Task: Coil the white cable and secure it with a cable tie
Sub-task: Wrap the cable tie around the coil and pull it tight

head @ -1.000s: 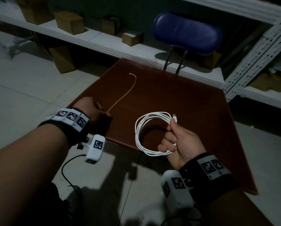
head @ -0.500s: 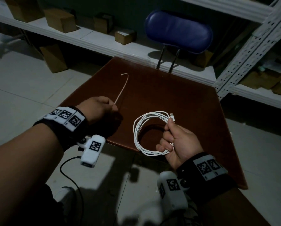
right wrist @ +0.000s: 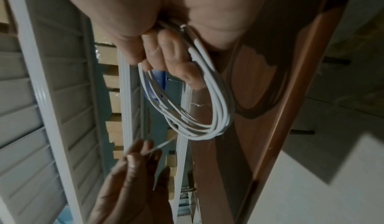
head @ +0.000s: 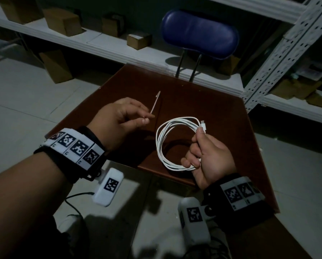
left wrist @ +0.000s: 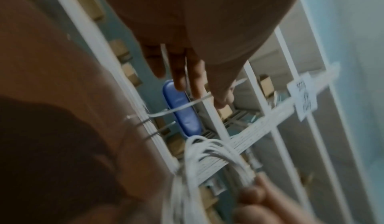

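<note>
The white cable point(head: 161, 139) is wound into a round coil of several loops. My right hand point(head: 205, 152) grips its right side above the brown table point(head: 203, 103), with a plug end point(head: 203, 126) sticking up by the thumb. The coil point(right wrist: 199, 106) hangs from my curled fingers in the right wrist view. My left hand point(head: 126, 118) pinches a thin white cable tie point(head: 155, 104) just left of the coil, with its free end pointing away from me. In the left wrist view the tie point(left wrist: 182, 106) runs out from the fingertips and the coil point(left wrist: 205, 158) lies blurred below.
A blue padded chair back point(head: 199, 34) stands behind the table's far edge. White metal shelving point(head: 100, 42) with several cardboard boxes point(head: 63, 21) runs along the back and right. Pale tiled floor point(head: 22, 101) lies to the left of the table.
My left hand lifted the cable tie off the table and carried it right, toward the coil. The right hand kept holding the coil in about the same place.
</note>
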The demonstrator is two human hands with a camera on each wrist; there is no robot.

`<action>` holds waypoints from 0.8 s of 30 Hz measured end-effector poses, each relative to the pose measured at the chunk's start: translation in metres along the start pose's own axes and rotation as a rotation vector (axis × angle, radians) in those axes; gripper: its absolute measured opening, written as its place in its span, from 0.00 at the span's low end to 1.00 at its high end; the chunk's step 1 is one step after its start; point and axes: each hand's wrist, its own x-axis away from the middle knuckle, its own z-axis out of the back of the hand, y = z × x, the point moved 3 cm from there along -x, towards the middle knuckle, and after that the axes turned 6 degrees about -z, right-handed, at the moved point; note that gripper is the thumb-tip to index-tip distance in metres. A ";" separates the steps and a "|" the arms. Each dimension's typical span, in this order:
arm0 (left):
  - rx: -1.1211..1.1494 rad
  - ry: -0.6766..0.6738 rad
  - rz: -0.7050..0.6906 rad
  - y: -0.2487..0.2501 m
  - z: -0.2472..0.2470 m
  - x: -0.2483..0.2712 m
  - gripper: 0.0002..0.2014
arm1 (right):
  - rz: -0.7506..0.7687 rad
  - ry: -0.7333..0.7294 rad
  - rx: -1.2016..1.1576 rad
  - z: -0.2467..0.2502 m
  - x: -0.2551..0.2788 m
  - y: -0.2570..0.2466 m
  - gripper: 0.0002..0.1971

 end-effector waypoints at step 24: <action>0.587 -0.008 0.317 0.017 -0.013 0.005 0.02 | 0.098 -0.035 0.106 -0.009 0.006 -0.002 0.17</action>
